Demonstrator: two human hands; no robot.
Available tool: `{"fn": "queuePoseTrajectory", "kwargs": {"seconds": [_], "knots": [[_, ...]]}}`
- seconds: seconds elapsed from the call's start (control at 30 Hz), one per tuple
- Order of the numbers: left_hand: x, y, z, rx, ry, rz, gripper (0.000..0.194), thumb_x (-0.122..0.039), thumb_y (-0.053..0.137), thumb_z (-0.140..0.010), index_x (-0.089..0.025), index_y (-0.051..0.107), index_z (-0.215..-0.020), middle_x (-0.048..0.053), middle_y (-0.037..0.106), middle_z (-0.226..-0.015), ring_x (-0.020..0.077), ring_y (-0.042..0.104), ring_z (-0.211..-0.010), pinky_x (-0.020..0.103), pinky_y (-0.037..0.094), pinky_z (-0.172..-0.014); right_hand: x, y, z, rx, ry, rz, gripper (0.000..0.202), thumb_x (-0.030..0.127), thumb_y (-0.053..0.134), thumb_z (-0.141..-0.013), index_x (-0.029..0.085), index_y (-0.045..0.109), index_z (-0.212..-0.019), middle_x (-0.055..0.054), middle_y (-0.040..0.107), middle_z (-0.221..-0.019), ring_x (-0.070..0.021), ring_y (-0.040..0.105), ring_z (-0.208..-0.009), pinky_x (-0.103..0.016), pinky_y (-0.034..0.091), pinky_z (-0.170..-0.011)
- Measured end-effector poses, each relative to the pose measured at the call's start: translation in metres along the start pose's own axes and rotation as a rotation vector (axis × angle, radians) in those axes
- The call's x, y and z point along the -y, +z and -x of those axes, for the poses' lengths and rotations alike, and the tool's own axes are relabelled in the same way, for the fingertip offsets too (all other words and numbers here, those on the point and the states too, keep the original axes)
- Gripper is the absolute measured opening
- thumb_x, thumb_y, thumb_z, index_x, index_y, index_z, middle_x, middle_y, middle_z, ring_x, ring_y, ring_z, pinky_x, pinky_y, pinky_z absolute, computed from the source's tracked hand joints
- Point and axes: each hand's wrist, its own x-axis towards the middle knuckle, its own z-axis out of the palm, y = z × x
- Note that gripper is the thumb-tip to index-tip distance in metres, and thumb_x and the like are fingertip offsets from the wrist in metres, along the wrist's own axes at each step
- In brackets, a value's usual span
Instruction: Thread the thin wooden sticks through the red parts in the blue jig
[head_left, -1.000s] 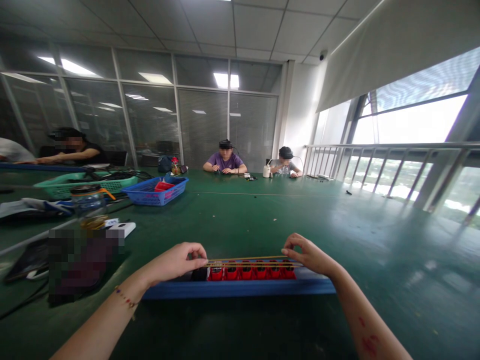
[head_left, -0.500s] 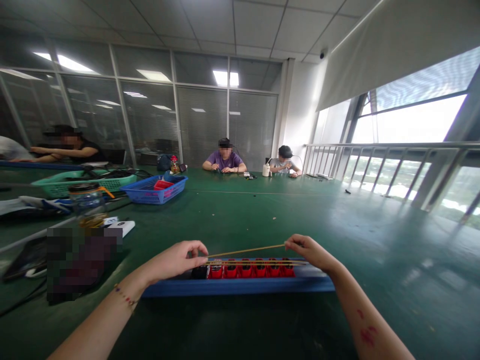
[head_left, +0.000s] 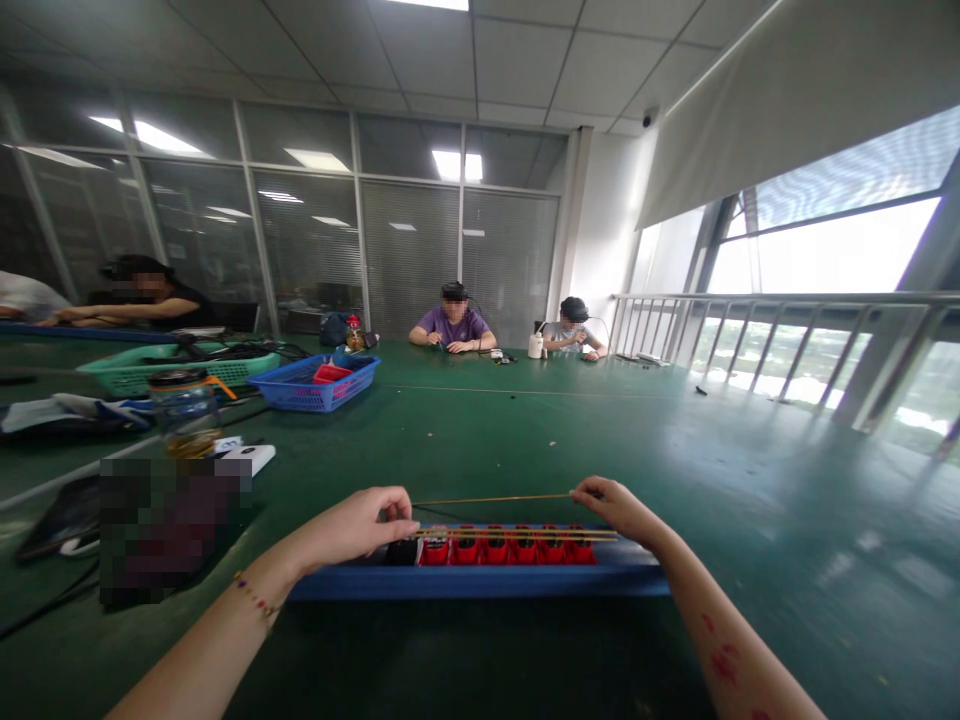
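Sticks (head_left: 517, 535) first: had at least two pinched together by the left hand (head_left: 360, 525), thumb pressed in under curled fingers. Ran them out rightward from those fingertips, nearly level, right above the red cups (head_left: 495, 548), with loose ends just below the right fingers. And up top, stretched a single stick (head_left: 495, 499) from beside the left fingers across to the right hand (head_left: 619, 510), closed on its far end between thumb and fingertips. Couldn't tell how firmly the left fingers gripped that one.

Under the lower pair, kept to a neat row, cups inside a long blue tray (head_left: 480, 583), dark bits showing in most. Had a black round piece (head_left: 403, 552) too, just below the left thumb, beside the leftmost cup. Set all of it on a green table (head_left: 480, 440). Beyond the left fingers, off leftward, spotted a blue basket (head_left: 315, 397) and a glass jar (head_left: 184, 405). Straight past both hands, at the far edge, caught sight of a person in purple (head_left: 454, 325).
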Motion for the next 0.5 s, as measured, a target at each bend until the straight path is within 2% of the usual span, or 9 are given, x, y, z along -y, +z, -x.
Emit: {"fn": "queuePoseTrajectory", "kwargs": {"seconds": [0.13, 0.3, 0.5], "knots": [[-0.001, -0.002, 0.000, -0.016, 0.056, -0.070, 0.034, -0.050, 0.043, -0.075, -0.018, 0.051, -0.083, -0.001, 0.053, -0.069, 0.0112, 0.048, -0.059, 0.019, 0.036, -0.051, 0.007, 0.007, -0.011, 0.111, -0.029, 0.066, 0.025, 0.038, 0.054, -0.072, 0.017, 0.065, -0.077, -0.003, 0.064, -0.071, -0.0147, 0.056, -0.065, -0.023, 0.042, -0.061], [-0.004, -0.004, 0.000, -0.018, 0.089, -0.150, 0.033, -0.046, 0.042, -0.076, -0.019, 0.053, -0.090, -0.001, 0.055, -0.070, 0.0127, 0.050, -0.063, 0.020, 0.036, -0.056, 0.001, 0.010, -0.021, 0.165, -0.053, 0.117, 0.022, 0.035, 0.058, -0.067, 0.017, 0.067, -0.076, -0.003, 0.066, -0.071, -0.0150, 0.058, -0.066, -0.023, 0.043, -0.060], [-0.015, -0.007, 0.004, -0.023, 0.112, -0.195, 0.033, -0.046, 0.038, -0.078, -0.019, 0.058, -0.082, 0.001, 0.058, -0.079, 0.0147, 0.052, -0.072, 0.022, 0.036, -0.063, -0.009, 0.014, -0.029, 0.273, 0.028, 0.108, 0.020, 0.031, 0.061, -0.062, 0.017, 0.068, -0.074, -0.002, 0.067, -0.068, -0.0149, 0.059, -0.062, -0.021, 0.043, -0.054]]}}
